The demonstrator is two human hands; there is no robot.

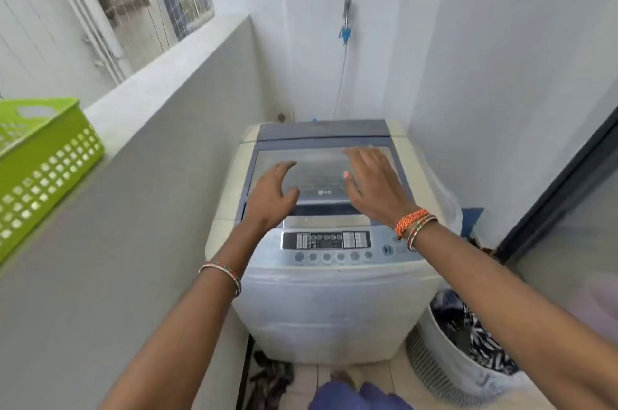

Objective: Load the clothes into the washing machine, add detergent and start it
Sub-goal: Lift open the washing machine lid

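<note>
Presently catalogued, near to far:

- Washing machine point(334, 292): top-loading, standing in the middle of a narrow tiled space, its far side facing the wall.
- Lid point(321, 172): lying shut and flat on the machine's top, translucent panel in a blue-grey frame.
- Control panel point(329, 244): sitting along the near edge of the top, a display above a row of round buttons.
- Left hand point(271, 195): reaching over the lid's near-left part, fingers spread wide and curved, gripping nothing; whether it is touching the lid cannot be told.
- Right hand point(374, 185): reaching over the lid's right part, fingers stretched wide, holding nothing; contact with the lid likewise cannot be told.
- Bangles point(414, 227): circling the right wrist, orange and thin banded ones together.
- Laundry basket point(434, 359): white, standing on the floor just right of the machine's near corner.
- Clothes point(475, 336): dark patterned fabric, lying heaped inside that basket.
- Green basket point(50, 172): perforated, resting on the ledge at the left, well apart from the machine.
- Tap point(347, 13): sitting on the far wall above the machine, a thin hose hanging down from it.
</note>
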